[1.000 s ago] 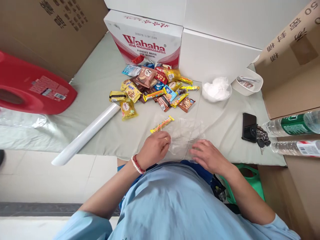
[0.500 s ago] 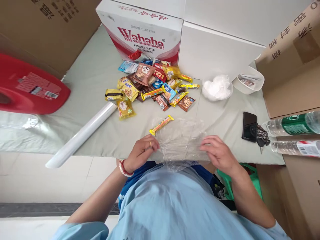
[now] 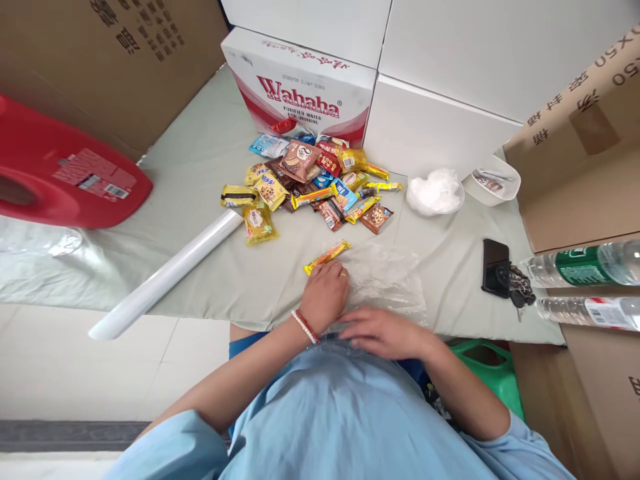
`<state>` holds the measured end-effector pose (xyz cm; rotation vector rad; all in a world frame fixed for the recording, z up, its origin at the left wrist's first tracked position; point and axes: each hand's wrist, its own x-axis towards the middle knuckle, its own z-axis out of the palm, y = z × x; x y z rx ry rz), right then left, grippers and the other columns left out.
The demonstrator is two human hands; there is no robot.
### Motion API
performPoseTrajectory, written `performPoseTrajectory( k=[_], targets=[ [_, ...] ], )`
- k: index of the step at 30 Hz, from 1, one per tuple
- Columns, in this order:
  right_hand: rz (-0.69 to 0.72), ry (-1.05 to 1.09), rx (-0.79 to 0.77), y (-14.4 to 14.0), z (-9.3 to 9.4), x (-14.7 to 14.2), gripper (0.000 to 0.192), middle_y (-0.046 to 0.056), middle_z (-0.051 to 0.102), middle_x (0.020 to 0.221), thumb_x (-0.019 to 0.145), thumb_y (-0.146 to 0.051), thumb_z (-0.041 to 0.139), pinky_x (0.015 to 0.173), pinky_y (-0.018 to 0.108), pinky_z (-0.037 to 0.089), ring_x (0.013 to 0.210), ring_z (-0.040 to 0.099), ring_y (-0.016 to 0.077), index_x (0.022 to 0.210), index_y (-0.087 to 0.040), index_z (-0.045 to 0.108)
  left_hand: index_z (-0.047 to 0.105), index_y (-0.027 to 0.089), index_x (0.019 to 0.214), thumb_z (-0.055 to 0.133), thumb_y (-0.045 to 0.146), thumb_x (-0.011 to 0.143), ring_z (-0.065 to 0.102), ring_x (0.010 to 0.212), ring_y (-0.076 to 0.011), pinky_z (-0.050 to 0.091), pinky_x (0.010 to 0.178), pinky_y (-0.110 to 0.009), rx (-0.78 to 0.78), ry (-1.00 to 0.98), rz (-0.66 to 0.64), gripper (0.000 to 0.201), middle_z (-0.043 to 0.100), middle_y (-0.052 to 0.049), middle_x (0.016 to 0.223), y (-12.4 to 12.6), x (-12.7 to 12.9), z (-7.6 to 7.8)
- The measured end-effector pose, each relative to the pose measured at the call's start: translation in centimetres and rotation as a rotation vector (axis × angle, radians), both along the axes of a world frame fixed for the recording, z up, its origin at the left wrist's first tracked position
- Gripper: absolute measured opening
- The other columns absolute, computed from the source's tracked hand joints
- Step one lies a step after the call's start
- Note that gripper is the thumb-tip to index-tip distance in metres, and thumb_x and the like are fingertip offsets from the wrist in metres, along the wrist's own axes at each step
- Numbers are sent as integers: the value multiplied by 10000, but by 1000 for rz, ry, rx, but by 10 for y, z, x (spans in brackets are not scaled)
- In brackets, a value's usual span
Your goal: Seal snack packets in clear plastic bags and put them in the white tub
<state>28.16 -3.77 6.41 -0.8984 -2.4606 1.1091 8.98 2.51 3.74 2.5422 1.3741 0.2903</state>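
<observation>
A clear plastic bag lies spread at the table's front, its near part hanging over the edge by the blue shirt. My left hand rests at the bag's left side, fingers curled down together onto the plastic; their tips are partly hidden. Just beyond its knuckles is a yellow-wrapped snack bar, lying at a slant. Low over the bag's near part, my right hand reaches leftward with its fingers stretched and slightly apart, close to my left wrist.
Several wrapped snacks are heaped before a Wahaha carton. A white roll juts past the front edge at left, near a red jug. Rightward are a bowl of white plastic, a phone, keys and two bottles.
My left hand has moved right and forward, up to the snack bar. My right hand has left the bag's right side and come left, near my left wrist. The view has shifted slightly.
</observation>
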Motion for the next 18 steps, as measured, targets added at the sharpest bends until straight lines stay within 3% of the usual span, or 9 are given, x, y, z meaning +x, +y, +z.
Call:
performPoseTrajectory(
  k=[3, 5, 8, 10, 14, 16, 18],
  targets=[
    [-423, -97, 123, 48, 11, 33, 323, 88, 729, 1219, 1040, -239, 474, 1030, 405, 541, 1141, 670, 231, 1249, -248, 720, 626, 130, 1378, 481, 295, 1027, 510, 1427, -318, 335, 1215, -530, 56, -22, -3, 414, 619, -169, 1467, -18, -11, -13],
    [-662, -259, 233, 90, 7, 43, 359, 152, 683, 1266, 1015, -282, 520, 1075, 480, 491, 1182, 621, 301, 1323, -188, 679, 543, 142, 1487, 457, 362, 1048, 453, 1484, -310, 266, 1256, -547, 58, -23, 8, 499, 542, -150, 1564, -26, -18, -21],
    [-780, -443, 266, 148, -10, 40, 656, 209, 548, 1452, 906, -391, 704, 1126, 514, 424, 1303, 490, 383, 1479, -117, 542, 477, 166, 1554, 422, 427, 1061, 417, 1516, -299, 222, 1277, -558, 50, -18, 12, 560, 465, -137, 1626, -30, -24, -28],
    [-773, -513, 243, 174, -19, 36, 694, 199, 524, 1483, 872, -379, 728, 1091, 493, 444, 1315, 459, 395, 1487, -126, 529, 462, 188, 1569, 423, 452, 1057, 404, 1526, -299, 206, 1283, -566, 49, -15, 11, 578, 441, -138, 1640, -30, -26, -28],
    [-913, -497, 227, 182, -15, 51, 383, 172, 669, 1233, 952, -253, 535, 973, 457, 496, 1132, 585, 333, 1299, -162, 670, 462, 226, 1574, 459, 507, 1034, 383, 1540, -313, 170, 1290, -585, 45, -13, 13, 609, 410, -141, 1656, -27, -26, -27],
    [-1033, -326, 266, 166, -2, 65, 351, 164, 683, 1194, 959, -285, 538, 984, 459, 502, 1101, 614, 310, 1248, -163, 696, 458, 227, 1576, 467, 534, 1026, 364, 1550, -315, 138, 1293, -596, 36, -20, 11, 630, 381, -141, 1671, -27, -27, -27],
    [-1043, -93, 267, 139, 11, 71, 367, 141, 685, 1196, 962, -372, 579, 963, 439, 528, 1069, 637, 281, 1248, -177, 700, 451, 222, 1579, 469, 555, 1021, 348, 1558, -318, 102, 1293, -612, 26, -30, 5, 650, 355, -142, 1681, -27, -27, -27]
  ],
)
